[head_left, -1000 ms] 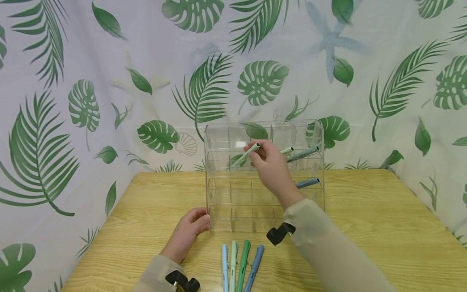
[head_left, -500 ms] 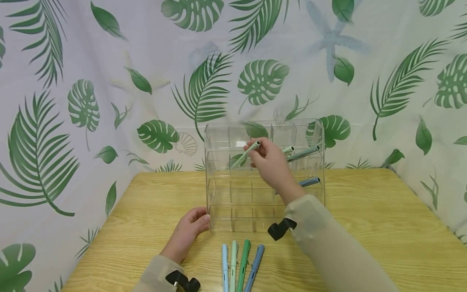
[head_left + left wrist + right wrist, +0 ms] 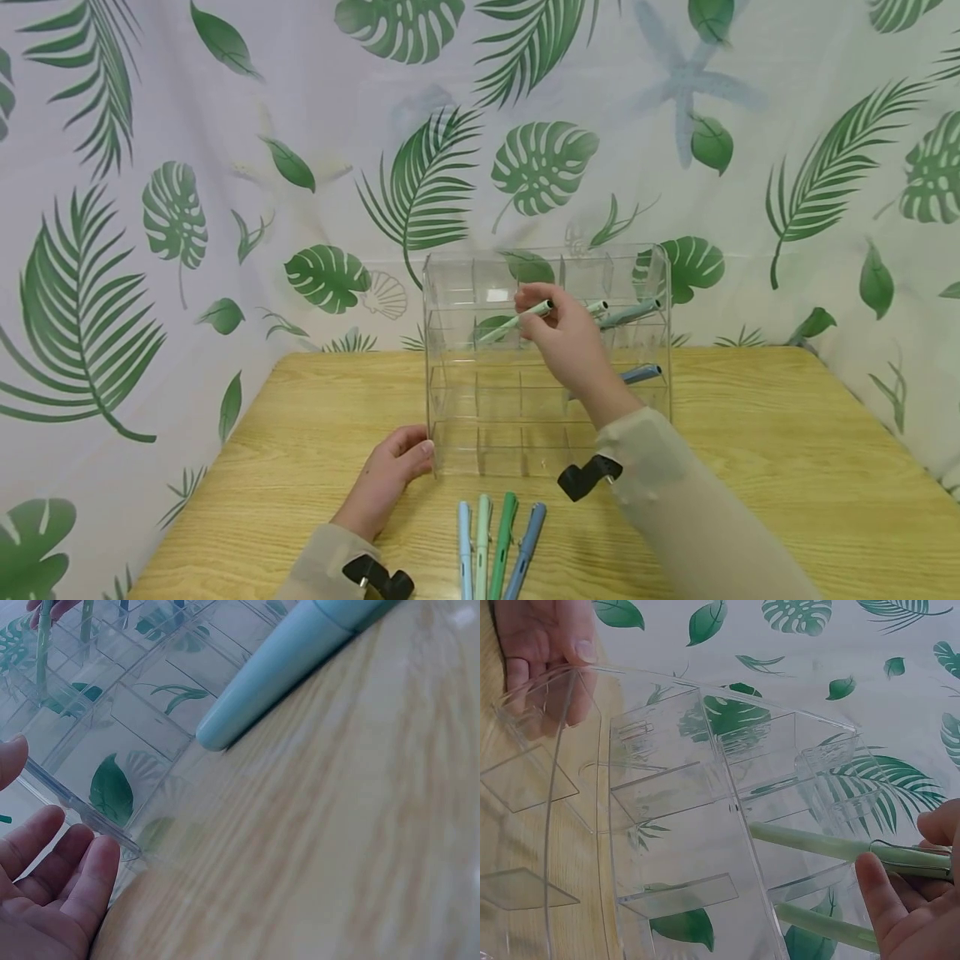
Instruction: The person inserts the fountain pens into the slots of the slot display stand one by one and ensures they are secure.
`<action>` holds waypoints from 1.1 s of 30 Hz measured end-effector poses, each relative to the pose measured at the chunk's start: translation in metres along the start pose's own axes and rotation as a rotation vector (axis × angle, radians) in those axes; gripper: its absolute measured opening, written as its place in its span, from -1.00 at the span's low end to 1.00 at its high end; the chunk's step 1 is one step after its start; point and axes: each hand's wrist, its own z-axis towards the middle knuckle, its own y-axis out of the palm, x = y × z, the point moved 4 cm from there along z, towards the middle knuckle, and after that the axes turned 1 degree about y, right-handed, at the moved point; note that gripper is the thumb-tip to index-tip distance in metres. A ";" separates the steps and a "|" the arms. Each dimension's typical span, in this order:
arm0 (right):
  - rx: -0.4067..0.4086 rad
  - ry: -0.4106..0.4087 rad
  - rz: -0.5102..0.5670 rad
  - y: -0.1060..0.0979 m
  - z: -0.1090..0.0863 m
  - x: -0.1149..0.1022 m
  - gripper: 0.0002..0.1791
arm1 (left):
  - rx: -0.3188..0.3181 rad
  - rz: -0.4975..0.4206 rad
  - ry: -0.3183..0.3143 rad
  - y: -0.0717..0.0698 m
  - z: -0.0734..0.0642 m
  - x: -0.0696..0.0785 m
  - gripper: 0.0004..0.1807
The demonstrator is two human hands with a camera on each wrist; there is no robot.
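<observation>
On my head feed, the pale green pen [image 3: 502,329] slants just above mid-frame, its lower end in the second row down of the clear organizer [image 3: 498,402], left of the rack's centre. The right hand [image 3: 568,340] curves around its cap end, index finger apart from it; I can't tell whether the thumb pinches it. If the lower end isn't seated, I'd expect letting go to send the pen sliding out, perhaps onto the four pens [image 3: 501,546] at bottom centre of the tabletop [image 3: 750,450]. Withdrawing carelessly, the knuckles could knock the teal pen [image 3: 632,314] just right of them. The left hand [image 3: 393,460], lower left, has relaxed fingers spread beside the organizer's edge; that slack bracing might let a bump shift the rack.
</observation>
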 end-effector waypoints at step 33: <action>-0.064 0.036 0.132 -0.015 -0.028 -0.002 -0.21 | 0.003 -0.003 0.011 0.001 0.001 0.000 -0.43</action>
